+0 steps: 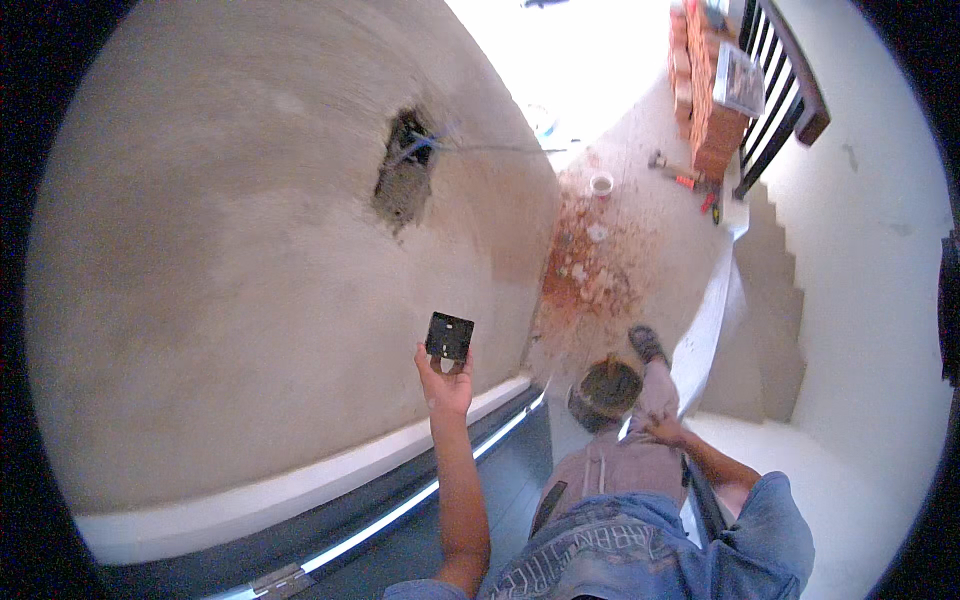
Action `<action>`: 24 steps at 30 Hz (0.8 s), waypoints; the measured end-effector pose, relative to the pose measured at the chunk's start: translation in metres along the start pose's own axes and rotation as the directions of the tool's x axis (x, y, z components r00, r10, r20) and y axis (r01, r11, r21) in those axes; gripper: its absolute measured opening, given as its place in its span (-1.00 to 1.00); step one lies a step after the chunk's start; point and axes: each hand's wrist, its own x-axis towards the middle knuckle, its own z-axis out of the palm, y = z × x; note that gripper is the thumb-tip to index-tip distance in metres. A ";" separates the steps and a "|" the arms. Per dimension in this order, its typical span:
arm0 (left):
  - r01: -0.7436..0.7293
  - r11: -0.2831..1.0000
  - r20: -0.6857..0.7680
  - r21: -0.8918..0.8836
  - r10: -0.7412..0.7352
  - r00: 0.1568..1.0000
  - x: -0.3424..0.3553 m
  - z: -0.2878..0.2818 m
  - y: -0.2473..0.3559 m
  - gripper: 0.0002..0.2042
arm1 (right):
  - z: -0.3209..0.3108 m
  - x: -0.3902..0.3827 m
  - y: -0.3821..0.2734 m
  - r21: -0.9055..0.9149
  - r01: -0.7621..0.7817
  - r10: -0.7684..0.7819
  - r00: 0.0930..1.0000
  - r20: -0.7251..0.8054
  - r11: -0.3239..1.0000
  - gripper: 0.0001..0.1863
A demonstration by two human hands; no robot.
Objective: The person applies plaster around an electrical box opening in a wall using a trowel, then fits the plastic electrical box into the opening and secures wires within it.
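My left hand is raised before the plastered wall, shut on a black square plastic box. Above it, the wall has a rough rectangular hole with blue strands or tubes across its upper part; exactly what they are is unclear. My right hand rests on my right leg, fingers loosely apart, with no object visible in it. Just beside that leg stands a dark round bucket with murky contents.
Orange rubble and a small white cup lie on the landing, a hammer and tools farther back. Bricks are stacked by a dark railing. Stairs descend at right; a dark ledge runs below the wall.
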 end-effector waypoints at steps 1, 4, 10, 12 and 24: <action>0.018 0.999 0.035 -0.031 -0.017 0.999 -0.006 0.015 0.001 -0.48 | -0.008 0.003 -0.002 -0.059 -0.033 0.034 0.999 0.008 0.998 -0.13; 0.028 0.998 0.132 -0.054 -0.021 0.991 -0.011 0.034 -0.001 -0.49 | -0.118 -0.066 -0.143 -0.009 0.527 -0.485 0.789 0.377 0.850 -0.42; -0.080 0.997 0.355 0.022 0.067 0.932 0.015 0.084 -0.014 -0.50 | -0.340 -0.127 -0.444 -0.498 0.814 -0.909 0.084 -0.408 0.298 -0.70; -0.284 0.946 0.385 0.158 0.206 0.899 0.013 0.110 -0.023 -0.49 | -0.403 -0.099 -0.505 -0.762 0.556 -0.923 0.024 -0.385 0.332 -0.68; -0.682 0.553 0.452 0.478 0.511 0.731 0.016 0.142 -0.031 -0.58 | -0.446 0.018 -0.587 -0.734 0.594 -0.761 0.626 0.167 0.328 -0.74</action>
